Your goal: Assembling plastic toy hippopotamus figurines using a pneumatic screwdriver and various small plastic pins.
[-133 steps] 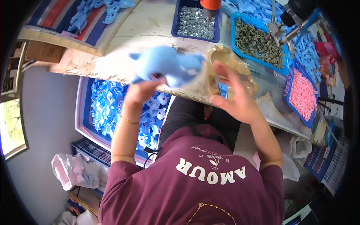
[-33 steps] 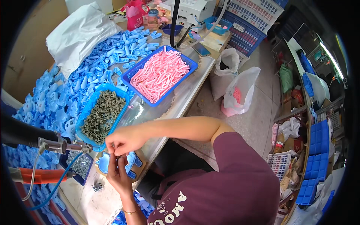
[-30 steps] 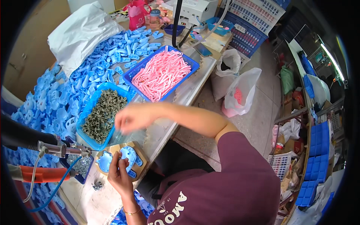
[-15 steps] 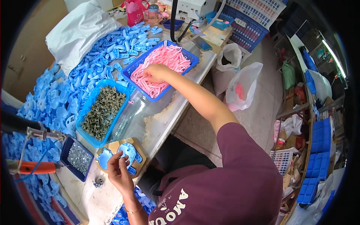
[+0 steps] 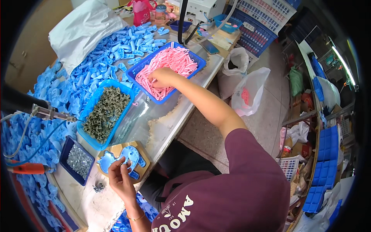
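My right hand (image 5: 164, 77) reaches into a blue basket (image 5: 201, 69) of pink plastic pieces (image 5: 176, 62), which look like small looped strips. Its fingers are curled down, with a pink piece at the fingertips. Near the table's front edge, my left hand (image 5: 123, 181) is raised with thumb and fingers pinched together. Between them is a small dark thing too little to name. Just behind those fingers lies a tan fixture block (image 5: 116, 150) carrying blue plastic shell parts (image 5: 133, 156); the hand partly hides it.
A light-blue tray (image 5: 101, 147) holds grey-green metal clips; a dark tray (image 5: 73, 170) holds tiny silvery parts. Blue plastic parts (image 5: 92, 71) heap along the table's far side. At left, a metal-tipped tool (image 5: 50, 113) with hoses hangs above an orange-handled tool (image 5: 27, 168). Plastic bags (image 5: 249, 92) stand right.
The metal-tipped tool at left has shifted up and right in view, and the orange handle has slipped left. My right fingers have moved slightly among the pink pieces; my left hand stays pinched.
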`<state>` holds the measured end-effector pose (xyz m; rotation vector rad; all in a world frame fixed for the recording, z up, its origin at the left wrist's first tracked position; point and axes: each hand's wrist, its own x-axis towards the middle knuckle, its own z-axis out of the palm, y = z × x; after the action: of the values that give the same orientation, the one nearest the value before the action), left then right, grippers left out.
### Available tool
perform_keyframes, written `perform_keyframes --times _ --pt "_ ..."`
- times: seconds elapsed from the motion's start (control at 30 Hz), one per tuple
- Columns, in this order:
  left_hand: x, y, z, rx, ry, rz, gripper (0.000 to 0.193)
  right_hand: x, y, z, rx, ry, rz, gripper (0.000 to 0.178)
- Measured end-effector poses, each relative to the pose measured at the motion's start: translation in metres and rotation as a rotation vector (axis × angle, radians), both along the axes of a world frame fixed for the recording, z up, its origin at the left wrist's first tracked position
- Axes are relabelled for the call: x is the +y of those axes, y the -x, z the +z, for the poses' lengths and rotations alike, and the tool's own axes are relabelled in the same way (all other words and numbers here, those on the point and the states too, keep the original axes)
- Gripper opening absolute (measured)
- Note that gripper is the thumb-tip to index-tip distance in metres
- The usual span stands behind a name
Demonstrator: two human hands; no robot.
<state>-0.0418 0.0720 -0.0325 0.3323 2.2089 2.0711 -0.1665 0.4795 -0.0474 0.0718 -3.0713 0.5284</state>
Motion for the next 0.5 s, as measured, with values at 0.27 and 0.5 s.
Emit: perform_keyframes --times 0.27,0.5 --pt "-0.007 0.002 0.0 -0.009 -0.018 0.037 0.015 0.018 0.002 0.015 0.114 0.027 -0.044 0.019" --pt "-0.008 0.0 -0.004 -0.024 -0.03 0.011 0.016 0.026 0.002 0.028 0.076 -0.076 -0.077 0.016"
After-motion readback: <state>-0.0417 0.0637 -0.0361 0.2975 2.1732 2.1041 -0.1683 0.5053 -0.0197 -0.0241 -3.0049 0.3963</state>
